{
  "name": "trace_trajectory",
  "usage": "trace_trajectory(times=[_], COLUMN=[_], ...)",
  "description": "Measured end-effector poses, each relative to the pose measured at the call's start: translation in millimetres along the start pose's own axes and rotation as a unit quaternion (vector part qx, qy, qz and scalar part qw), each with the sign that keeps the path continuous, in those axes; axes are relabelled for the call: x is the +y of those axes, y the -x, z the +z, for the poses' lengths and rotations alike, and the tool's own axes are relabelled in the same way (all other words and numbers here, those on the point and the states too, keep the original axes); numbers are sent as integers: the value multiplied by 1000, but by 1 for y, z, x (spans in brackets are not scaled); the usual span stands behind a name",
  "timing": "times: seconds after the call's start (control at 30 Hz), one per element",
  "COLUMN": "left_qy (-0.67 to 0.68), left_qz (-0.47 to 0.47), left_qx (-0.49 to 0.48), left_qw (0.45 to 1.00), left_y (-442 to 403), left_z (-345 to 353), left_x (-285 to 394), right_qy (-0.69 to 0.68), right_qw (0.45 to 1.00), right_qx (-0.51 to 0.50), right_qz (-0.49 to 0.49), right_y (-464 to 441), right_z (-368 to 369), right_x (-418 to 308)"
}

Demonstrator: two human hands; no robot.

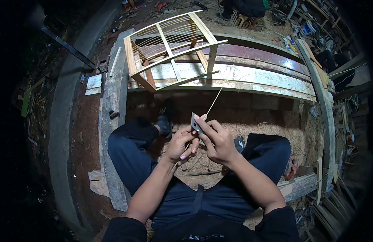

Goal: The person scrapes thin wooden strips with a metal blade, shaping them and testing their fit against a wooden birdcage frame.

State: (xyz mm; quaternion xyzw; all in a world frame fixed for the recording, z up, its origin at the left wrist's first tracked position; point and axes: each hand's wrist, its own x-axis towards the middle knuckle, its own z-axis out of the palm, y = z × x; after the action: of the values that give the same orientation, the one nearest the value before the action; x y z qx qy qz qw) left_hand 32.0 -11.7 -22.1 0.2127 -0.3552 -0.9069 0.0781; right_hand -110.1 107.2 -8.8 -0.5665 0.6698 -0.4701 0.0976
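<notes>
My left hand (180,144) is closed around a thin, pale strip (214,101), which looks like split bamboo or rattan. The strip runs up and to the right from my fingers, towards the bench. Pinched in my right hand (219,141) is a small flat metal blade (193,120) with a hole in it. Its pointed end shows past my fingertips, and the strip passes right beside it. Both hands meet above my lap; whether the edge touches the strip is hidden by the fingers.
A light wooden frame (167,45) strung with thin strands rests tilted on the plank bench (263,76) ahead. Thick beams flank me on the left (112,101) and right (326,121). Shavings (202,171) cover the ground. Other people sit partly visible at the back and right.
</notes>
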Motion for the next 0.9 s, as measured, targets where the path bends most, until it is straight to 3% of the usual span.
trace_trajectory(times=[0.1,0.33,0.4,0.57,0.7,0.9], left_qy=[22,55,58,56,24,17], left_qz=[9,5,1,-10,-21,-17], left_qx=[-49,-58,-65,-29,-12,7], left_qw=[999,997,996,998,999,1000], left_y=[2,6,5,3,3,4], left_z=[5,5,5,10,6,8], left_x=[6,10,8,10,6,10], right_qy=[10,-29,3,13,13,15], right_qw=[999,999,997,1000,997,1000], right_qx=[2,4,13,-19,0,-3], right_qz=[33,25,75,-2,72,21], right_y=[-4,-3,-9,1,-9,0], right_z=[-6,-8,-15,-6,-16,-5], right_x=[4,2,5,-4,4,-2])
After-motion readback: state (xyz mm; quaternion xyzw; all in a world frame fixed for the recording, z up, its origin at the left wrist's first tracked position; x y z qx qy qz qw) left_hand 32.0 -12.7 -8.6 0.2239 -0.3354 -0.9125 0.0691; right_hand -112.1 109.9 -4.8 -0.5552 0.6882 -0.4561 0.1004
